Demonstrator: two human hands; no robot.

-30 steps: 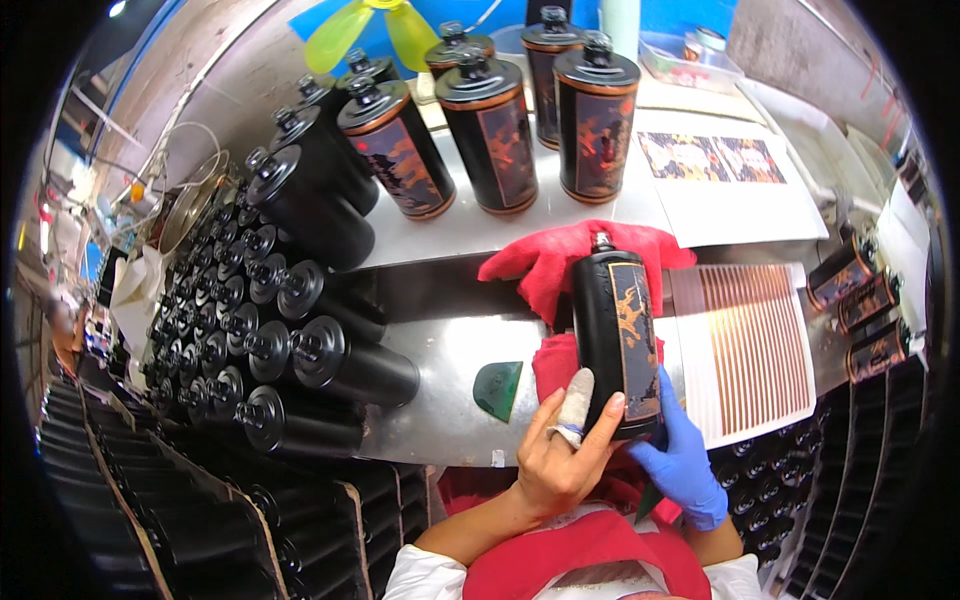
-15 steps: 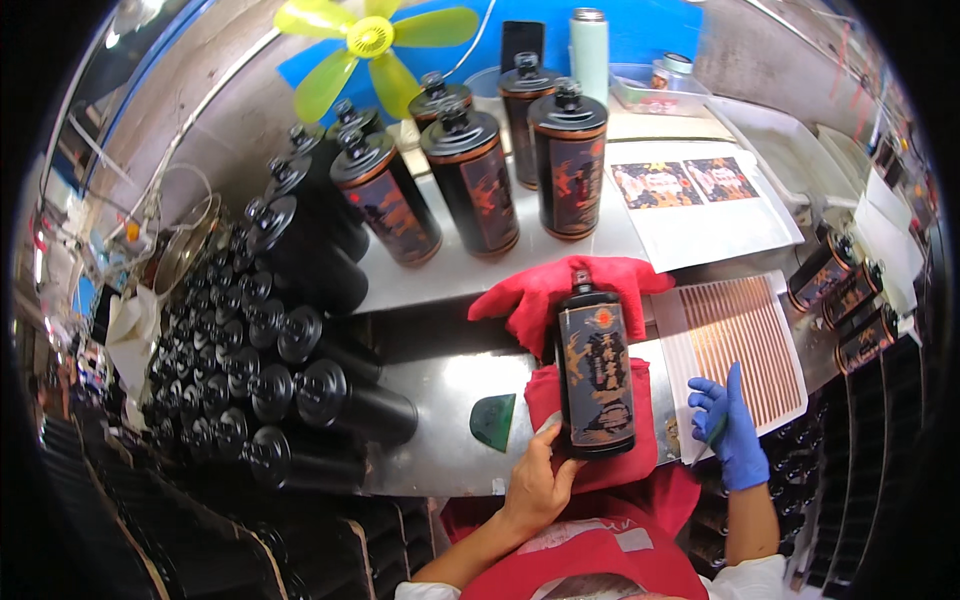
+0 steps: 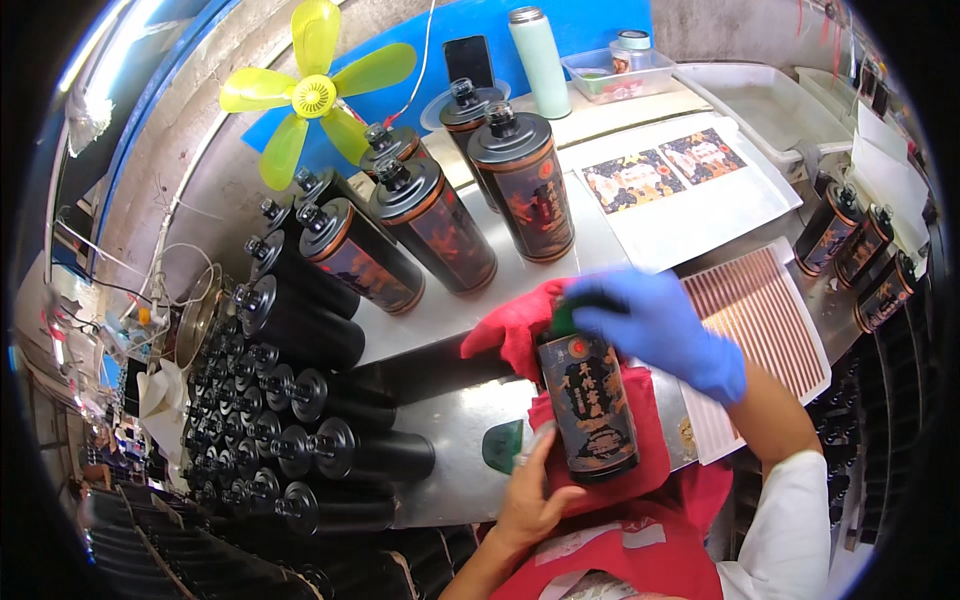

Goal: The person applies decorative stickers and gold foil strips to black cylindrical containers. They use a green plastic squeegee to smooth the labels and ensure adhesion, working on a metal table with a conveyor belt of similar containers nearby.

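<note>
A black bottle with a dark, orange-patterned label [image 3: 590, 410] lies on a folded red cloth [image 3: 648, 425], its neck pointing away from me. My left hand [image 3: 530, 495] is beside its lower left edge, thumb and fingers apart; I cannot tell whether they touch the glass. In a blue glove, my right hand [image 3: 665, 330] is over the bottle's shoulder, slightly blurred. Its fingers close on a dark green scraper [image 3: 572, 312], which hides the neck. A second green scraper [image 3: 502, 446] rests on the metal table, just left of my left fingertips.
Labelled bottles [image 3: 525, 190] stand at the back, near a yellow-green fan [image 3: 313, 97] and a mint flask [image 3: 540, 65]. Plain black bottles [image 3: 375, 450] lie stacked on the left. To the right are a striped strip sheet [image 3: 755, 335], printed label sheets [image 3: 700, 215] and more labelled bottles [image 3: 830, 230].
My right hand has moved left from beside the strip sheet to the bottle's top. My left hand has loosened from the bottle's base, its thumb spreading away. The view has tilted.
</note>
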